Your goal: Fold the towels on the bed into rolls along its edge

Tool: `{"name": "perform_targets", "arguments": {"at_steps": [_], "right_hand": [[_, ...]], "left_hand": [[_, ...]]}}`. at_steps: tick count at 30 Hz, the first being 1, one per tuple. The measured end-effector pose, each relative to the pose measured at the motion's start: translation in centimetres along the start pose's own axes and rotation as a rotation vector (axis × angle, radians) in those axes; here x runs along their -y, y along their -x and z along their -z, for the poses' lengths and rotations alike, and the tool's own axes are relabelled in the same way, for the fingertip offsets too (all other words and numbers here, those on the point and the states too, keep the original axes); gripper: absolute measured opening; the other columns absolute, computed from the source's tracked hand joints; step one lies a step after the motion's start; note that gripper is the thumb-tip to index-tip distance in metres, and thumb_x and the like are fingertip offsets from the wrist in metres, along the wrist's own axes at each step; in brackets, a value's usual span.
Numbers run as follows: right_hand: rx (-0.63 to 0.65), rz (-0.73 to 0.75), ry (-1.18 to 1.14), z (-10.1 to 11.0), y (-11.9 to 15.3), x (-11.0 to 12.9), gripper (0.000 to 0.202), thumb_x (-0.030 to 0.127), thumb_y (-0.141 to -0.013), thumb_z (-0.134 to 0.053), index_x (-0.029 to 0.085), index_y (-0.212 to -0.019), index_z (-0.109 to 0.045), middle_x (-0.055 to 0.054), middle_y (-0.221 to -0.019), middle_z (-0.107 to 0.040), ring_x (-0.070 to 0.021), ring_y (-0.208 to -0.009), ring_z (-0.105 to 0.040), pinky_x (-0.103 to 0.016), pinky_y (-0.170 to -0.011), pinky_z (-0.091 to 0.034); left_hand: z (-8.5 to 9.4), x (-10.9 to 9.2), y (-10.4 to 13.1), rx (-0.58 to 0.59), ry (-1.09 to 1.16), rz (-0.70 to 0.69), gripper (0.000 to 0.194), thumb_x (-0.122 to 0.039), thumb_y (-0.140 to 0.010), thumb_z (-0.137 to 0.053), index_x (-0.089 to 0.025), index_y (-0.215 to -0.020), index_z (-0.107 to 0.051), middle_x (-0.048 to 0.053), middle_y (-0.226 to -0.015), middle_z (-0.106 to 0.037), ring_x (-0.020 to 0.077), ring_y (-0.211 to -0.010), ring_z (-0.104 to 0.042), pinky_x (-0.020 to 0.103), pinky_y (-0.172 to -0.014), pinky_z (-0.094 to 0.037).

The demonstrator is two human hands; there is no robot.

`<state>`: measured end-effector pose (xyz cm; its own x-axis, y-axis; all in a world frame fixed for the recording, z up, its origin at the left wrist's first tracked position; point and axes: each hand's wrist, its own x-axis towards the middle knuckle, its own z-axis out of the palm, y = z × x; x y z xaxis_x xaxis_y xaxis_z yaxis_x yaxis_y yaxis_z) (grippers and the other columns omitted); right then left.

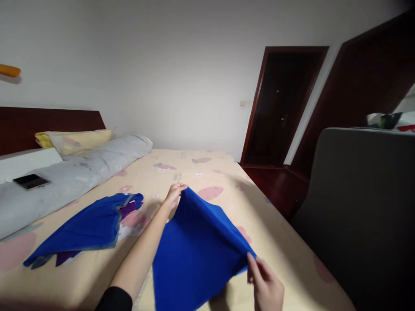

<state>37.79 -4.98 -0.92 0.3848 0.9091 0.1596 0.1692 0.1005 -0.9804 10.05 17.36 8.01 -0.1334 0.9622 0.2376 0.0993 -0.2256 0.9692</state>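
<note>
We are noting a flat bright-blue cloth (pixel 191 250) stretching between the bare left hand (pixel 175 195) and bare right hand (pixel 268 285), both hands' fingers (pixel 254 268) clamping its edges.

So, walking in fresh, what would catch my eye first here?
Probably the bright blue cloth at lower middle, held above the bed between the left hand and right hand. Next, a second blue piece with purple showing lies to its left, near a dark-screened device on a gray roll of bedding. Farther back, right of centre, stands a dark door.
</note>
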Motion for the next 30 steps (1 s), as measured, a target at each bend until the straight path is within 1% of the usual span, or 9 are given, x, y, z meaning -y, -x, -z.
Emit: {"name": "perform_targets", "arguments": {"at_steps": [2, 4, 6, 9, 12, 17, 21, 25, 30], "right_hand": [[-0.039, 0.121, -0.041, 0.1, -3.2, 3.3, 0.049, 0.066, -0.075, -0.063, 0.019, -0.062, -0.062, 0.0, -0.051, -0.05, -0.0135, -0.05, -0.048, -0.025, -0.05, -0.044], [-0.036, 0.217, -0.08, 0.0, -6.3, 6.6, 0.051, 0.067, -0.073, -0.064, 0.017, -0.062, -0.062, 0.001, -0.05, -0.046, -0.0113, -0.049, -0.043, -0.024, -0.046, -0.038], [-0.012, 0.279, -0.125, -0.2, -9.0, 9.4, 0.051, 0.065, -0.071, -0.066, 0.015, -0.066, -0.065, 0.002, -0.05, -0.044, -0.0098, -0.048, -0.038, -0.023, -0.044, -0.033], [0.075, 0.334, -0.191, -0.6, -11.9, 12.7, 0.048, 0.061, -0.069, -0.071, 0.013, -0.07, -0.068, 0.003, -0.05, -0.044, -0.0089, -0.048, -0.035, -0.023, -0.044, -0.029], [0.087, 0.365, -0.246, -0.9, -13.6, 14.7, 0.044, 0.057, -0.064, -0.077, 0.013, -0.073, -0.072, 0.001, -0.053, -0.05, -0.0096, -0.051, -0.039, -0.024, -0.047, -0.032], [0.056, 0.42, -0.265, -1.4, -15.1, 16.0, 0.041, 0.056, -0.057, -0.082, 0.017, -0.068, -0.073, -0.003, -0.065, -0.062, -0.0149, -0.063, -0.054, -0.028, -0.061, -0.045], [0.063, 0.445, -0.323, -1.8, -15.5, 15.9, 0.042, 0.056, -0.055, -0.083, 0.017, -0.067, -0.073, -0.008, -0.085, -0.071, -0.0207, -0.083, -0.063, -0.032, -0.076, -0.05], [0.086, 0.377, -0.35, -2.1, -15.2, 15.9, 0.043, 0.055, -0.058, -0.081, 0.016, -0.074, -0.074, -0.006, -0.074, -0.07, -0.0202, -0.076, -0.064, -0.033, -0.074, -0.052], [0.071, 0.385, -0.33, -2.7, -15.9, 16.0, 0.044, 0.056, -0.057, -0.081, 0.016, -0.068, -0.07, -0.002, -0.064, -0.063, -0.0165, -0.067, -0.059, -0.029, -0.068, -0.05]], "left_hand": [[2.9, -2.9, 0.5, -0.01, 0.071, -0.028, 0.032, -0.039, -0.067, -0.072, -0.014, -0.085, -0.061, 0.001, -0.071, -0.062, 0.0114, -0.063, -0.056, 0.024, -0.062, -0.041], [5.5, -5.7, 1.4, -0.013, 0.131, -0.062, 0.042, -0.038, -0.064, -0.076, -0.014, -0.096, -0.061, 0.0, -0.073, -0.063, 0.0106, -0.063, -0.057, 0.023, -0.062, -0.041], [7.6, -8.1, 2.5, -0.001, 0.202, -0.089, 0.047, -0.037, -0.061, -0.081, -0.013, -0.098, -0.063, 0.001, -0.075, -0.065, 0.0106, -0.065, -0.058, 0.023, -0.063, -0.042], [9.9, -11.0, 4.5, 0.015, 0.292, -0.101, 0.046, -0.035, -0.056, -0.087, -0.011, -0.089, -0.067, 0.005, -0.08, -0.07, 0.0122, -0.071, -0.062, 0.024, -0.07, -0.046], [11.2, -13.0, 6.3, -0.001, 0.294, -0.11, 0.046, -0.033, -0.053, -0.09, -0.011, -0.087, -0.069, 0.005, -0.079, -0.071, 0.0123, -0.073, -0.064, 0.023, -0.074, -0.047], [11.9, -14.5, 8.5, -0.021, 0.21, -0.131, 0.046, -0.028, -0.052, -0.091, -0.011, -0.09, -0.071, 0.002, -0.07, -0.07, 0.0101, -0.069, -0.063, 0.021, -0.071, -0.047], [12.1, -14.8, 9.3, -0.074, 0.169, -0.126, 0.048, -0.031, -0.048, -0.092, -0.011, -0.086, -0.071, 0.003, -0.071, -0.071, 0.0116, -0.068, -0.064, 0.022, -0.069, -0.048], [12.2, -14.9, 9.6, -0.109, 0.167, -0.133, 0.049, -0.04, -0.048, -0.092, -0.01, -0.081, -0.071, 0.006, -0.073, -0.072, 0.0146, -0.068, -0.065, 0.026, -0.069, -0.051], [12.4, -14.7, 8.9, -0.1, 0.136, -0.132, 0.048, -0.042, -0.05, -0.09, -0.011, -0.082, -0.073, 0.007, -0.075, -0.073, 0.0155, -0.069, -0.065, 0.028, -0.071, -0.051]]}}
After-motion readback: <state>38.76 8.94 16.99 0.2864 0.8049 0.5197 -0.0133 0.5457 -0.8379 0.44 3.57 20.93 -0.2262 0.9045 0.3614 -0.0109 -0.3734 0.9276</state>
